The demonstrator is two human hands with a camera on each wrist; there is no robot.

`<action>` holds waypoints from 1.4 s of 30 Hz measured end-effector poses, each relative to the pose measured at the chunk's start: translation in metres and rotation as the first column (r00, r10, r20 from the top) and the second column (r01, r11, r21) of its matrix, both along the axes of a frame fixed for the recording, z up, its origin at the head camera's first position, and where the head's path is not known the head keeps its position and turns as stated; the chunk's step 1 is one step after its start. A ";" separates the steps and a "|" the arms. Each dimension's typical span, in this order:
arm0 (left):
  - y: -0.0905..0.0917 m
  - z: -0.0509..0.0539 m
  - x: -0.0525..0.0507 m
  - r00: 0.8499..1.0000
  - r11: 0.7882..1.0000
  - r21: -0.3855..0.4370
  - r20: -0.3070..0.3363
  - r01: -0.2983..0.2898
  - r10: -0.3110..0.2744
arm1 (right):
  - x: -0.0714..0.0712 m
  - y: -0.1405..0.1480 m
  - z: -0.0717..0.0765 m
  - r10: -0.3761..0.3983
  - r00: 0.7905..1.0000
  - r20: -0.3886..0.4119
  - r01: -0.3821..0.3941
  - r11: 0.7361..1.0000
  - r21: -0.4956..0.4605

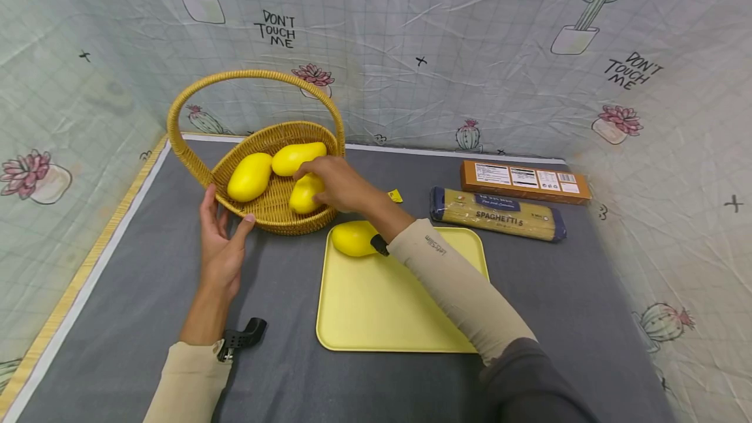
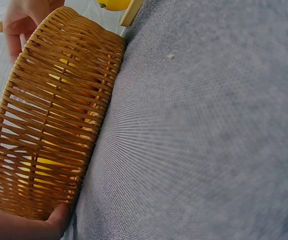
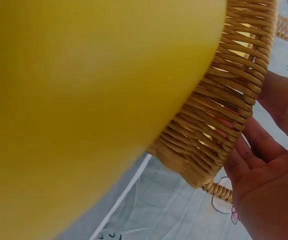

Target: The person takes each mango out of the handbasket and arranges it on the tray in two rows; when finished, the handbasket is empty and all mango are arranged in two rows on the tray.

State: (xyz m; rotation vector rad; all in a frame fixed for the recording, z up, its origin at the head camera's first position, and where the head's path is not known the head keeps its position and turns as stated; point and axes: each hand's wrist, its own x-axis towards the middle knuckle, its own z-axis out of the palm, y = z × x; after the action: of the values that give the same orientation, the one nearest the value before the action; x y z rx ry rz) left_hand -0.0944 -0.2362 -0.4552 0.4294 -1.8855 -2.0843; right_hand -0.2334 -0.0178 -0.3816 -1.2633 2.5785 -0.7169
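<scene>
A wicker basket (image 1: 282, 224) with a tall arched handle stands at the back left. Two yellow mangoes, one at the left (image 1: 249, 177) and one at the back (image 1: 298, 158), lie inside. My right hand (image 1: 337, 183) reaches over the rim and grips a third mango (image 1: 304, 196) at the basket's right side. With thumb and fingers, my left hand (image 1: 222, 256) holds the basket's near left edge; the left wrist view shows its fingers (image 2: 58, 220) against the woven side. Another mango (image 1: 351, 239) rests on the yellow tray (image 1: 376, 318), under my right wrist.
To the right lie a pack of spaghetti (image 1: 499, 215) and, behind it, an orange-brown box (image 1: 525, 181). A small yellow tag (image 1: 395, 196) sits behind the tray. Printed cloth walls (image 1: 411, 96) enclose the grey table. A mango fills much of the right wrist view.
</scene>
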 end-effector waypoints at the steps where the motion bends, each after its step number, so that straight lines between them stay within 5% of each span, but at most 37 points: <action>1: 0.000 0.000 0.000 1.000 1.000 0.002 -0.001 0.001 -0.001 | -0.001 -0.001 -0.001 0.002 1.000 -0.003 -0.002 1.000 0.006; 28: 0.000 -0.001 0.000 1.000 1.000 -0.009 0.017 -0.009 0.009 | -0.003 -0.017 -0.009 -0.081 0.995 -0.052 0.089 0.980 0.177; 42: -0.001 0.000 -0.001 1.000 1.000 -0.014 0.026 -0.010 0.010 | 0.004 -0.014 -0.008 -0.089 0.995 -0.034 0.090 0.995 0.043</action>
State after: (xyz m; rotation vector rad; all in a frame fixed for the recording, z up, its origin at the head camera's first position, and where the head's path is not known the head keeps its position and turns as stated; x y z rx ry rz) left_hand -0.0952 -0.2368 -0.4550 0.4638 -1.9074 -2.0679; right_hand -0.2295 -0.0317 -0.3894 -1.1613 2.6757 -0.6560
